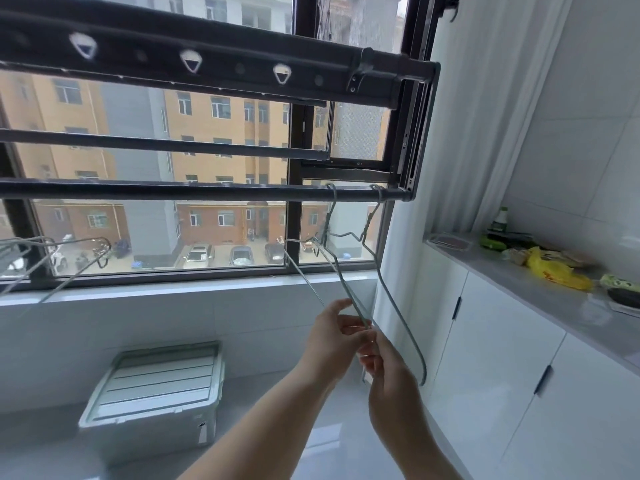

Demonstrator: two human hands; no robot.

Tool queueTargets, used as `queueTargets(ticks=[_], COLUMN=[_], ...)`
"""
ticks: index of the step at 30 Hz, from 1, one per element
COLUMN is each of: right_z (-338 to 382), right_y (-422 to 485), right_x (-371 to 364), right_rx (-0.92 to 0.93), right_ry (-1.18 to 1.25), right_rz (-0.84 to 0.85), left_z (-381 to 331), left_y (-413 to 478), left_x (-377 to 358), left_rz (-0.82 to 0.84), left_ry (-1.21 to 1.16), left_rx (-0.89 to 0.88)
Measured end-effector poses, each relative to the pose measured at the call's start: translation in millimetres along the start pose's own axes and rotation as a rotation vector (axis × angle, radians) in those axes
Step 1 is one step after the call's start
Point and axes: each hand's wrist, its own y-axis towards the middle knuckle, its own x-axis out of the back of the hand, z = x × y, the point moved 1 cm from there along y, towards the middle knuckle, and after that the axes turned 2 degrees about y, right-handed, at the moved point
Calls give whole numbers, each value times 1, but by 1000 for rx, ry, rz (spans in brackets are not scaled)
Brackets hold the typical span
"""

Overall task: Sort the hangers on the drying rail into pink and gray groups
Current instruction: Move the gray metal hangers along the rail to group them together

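Two gray wire hangers hang by their hooks at the right end of the lowest dark drying rail (173, 190). The left gray hanger (341, 275) is pulled toward me and tilted. My left hand (330, 336) pinches its lower wire, and my right hand (386, 372) grips the same hanger's bottom end just below. The right gray hanger (398, 313) hangs free beside my hands. At the far left edge, a few more pale hangers (52, 258) stick out from the rail; their colour is hard to tell.
Two more dark rails (166, 143) and a perforated bar (190, 60) run above. A lidded storage box (156, 386) sits on the floor below the window. White cabinets (502, 358) with a cluttered counter (554, 271) line the right wall, next to a white curtain (485, 133).
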Motion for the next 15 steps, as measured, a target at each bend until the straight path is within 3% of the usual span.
queueTargets(ticks=[4,6,10,12,15], right_z=[6,14,53,76,100], right_y=[-6,-11,-24,-35,-56], right_x=[-5,-6,-27,-56,-116], right_rx=[-13,12,196,292,296], right_ry=[-98,-258,-433,-378,-249], right_rz=[42,-20,-193,-135,133], left_z=[-3,-6,-23,-30,-35], left_y=[-19,-33,-63,-84,-125], left_x=[16,39,127,179,253], left_rz=[11,-7,-223,-388,-665], left_ry=[95,170,384,472,673], left_rx=[0,-31,-125,-158,-174])
